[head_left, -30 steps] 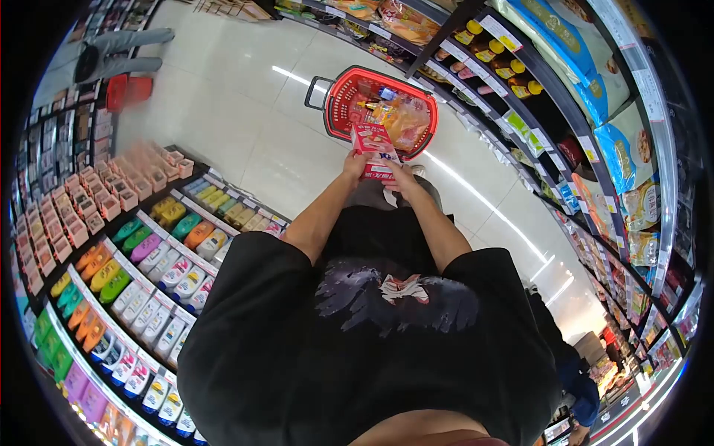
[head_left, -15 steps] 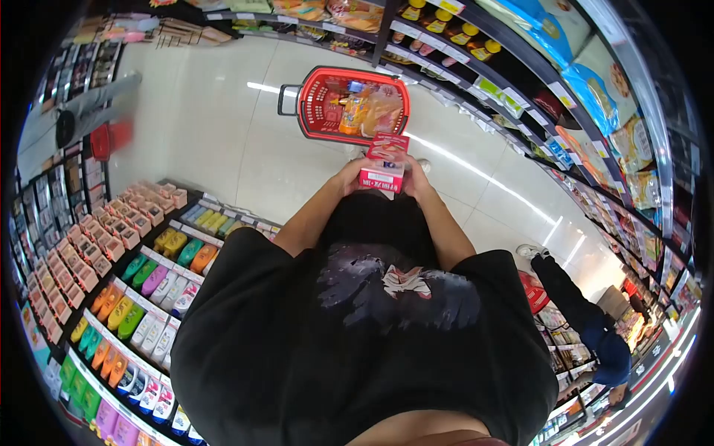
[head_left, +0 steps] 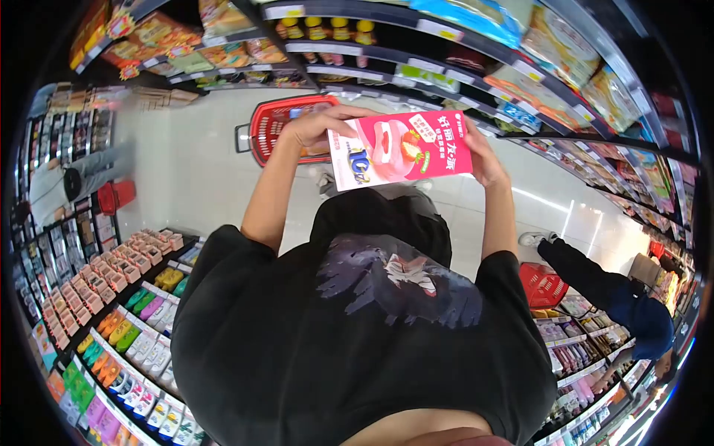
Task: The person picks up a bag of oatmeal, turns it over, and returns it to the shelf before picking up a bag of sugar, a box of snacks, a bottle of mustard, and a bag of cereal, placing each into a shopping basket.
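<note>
A pink-and-white box of strawberry snack pies point(head_left: 405, 151) is raised in front of my chest, its broad printed face turned up towards me. My left hand point(head_left: 320, 128) grips its left end, fingers over the top edge. On the other end, my right hand point(head_left: 485, 157) is closed round the side. Beyond the box, a red shopping basket point(head_left: 260, 132) stands on the floor, partly covered by my left hand and the box. Its contents are mostly hidden.
Shelves of packaged food point(head_left: 446, 78) run along the front and right. Bottles point(head_left: 141, 331) fill a rack at lower left, beside pink boxes point(head_left: 100, 279). A person in dark clothes point(head_left: 595, 286) is at right near another red basket point(head_left: 541, 286); another person point(head_left: 56, 186) is at far left.
The box has come up closer to me and turned so its large face shows. My hands have spread to its two ends. The view has shifted, placing the basket further left.
</note>
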`<action>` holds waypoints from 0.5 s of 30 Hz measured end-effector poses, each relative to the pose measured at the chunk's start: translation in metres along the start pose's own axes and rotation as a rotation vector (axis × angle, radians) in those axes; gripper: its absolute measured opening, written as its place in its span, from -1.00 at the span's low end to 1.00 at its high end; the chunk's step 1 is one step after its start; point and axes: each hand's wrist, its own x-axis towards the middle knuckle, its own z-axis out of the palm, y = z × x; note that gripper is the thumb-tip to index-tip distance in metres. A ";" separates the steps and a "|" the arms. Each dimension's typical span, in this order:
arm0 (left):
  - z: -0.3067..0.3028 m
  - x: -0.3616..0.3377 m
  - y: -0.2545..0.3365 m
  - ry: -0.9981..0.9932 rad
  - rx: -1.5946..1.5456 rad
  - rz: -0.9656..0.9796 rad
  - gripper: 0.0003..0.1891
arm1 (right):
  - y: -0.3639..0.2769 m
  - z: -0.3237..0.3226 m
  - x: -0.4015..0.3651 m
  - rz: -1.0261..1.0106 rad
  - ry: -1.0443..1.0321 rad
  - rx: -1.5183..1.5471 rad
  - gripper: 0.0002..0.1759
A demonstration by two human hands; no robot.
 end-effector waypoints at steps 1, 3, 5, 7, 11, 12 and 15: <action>0.021 0.023 0.005 -0.054 0.060 0.091 -0.33 | -0.009 -0.013 -0.015 -0.062 0.009 -0.074 -0.28; 0.062 0.057 0.019 -0.130 0.131 0.171 -0.24 | -0.024 -0.047 -0.046 -0.171 0.044 -0.118 -0.25; 0.106 0.086 0.024 -0.063 0.067 0.348 -0.07 | -0.028 -0.082 -0.085 -0.241 0.197 0.057 -0.36; 0.138 0.113 0.015 -0.029 -0.140 0.393 -0.08 | -0.034 -0.108 -0.119 -0.265 0.269 0.149 -0.39; 0.200 0.147 0.009 0.119 -0.183 0.446 -0.10 | -0.059 -0.152 -0.143 -0.477 0.320 0.307 -0.38; 0.208 0.155 0.009 0.174 -0.149 0.460 -0.09 | -0.066 -0.158 -0.146 -0.514 0.283 0.288 -0.36; 0.215 0.181 0.005 0.167 -0.149 0.403 -0.12 | -0.099 -0.173 -0.143 -0.568 0.194 0.162 -0.21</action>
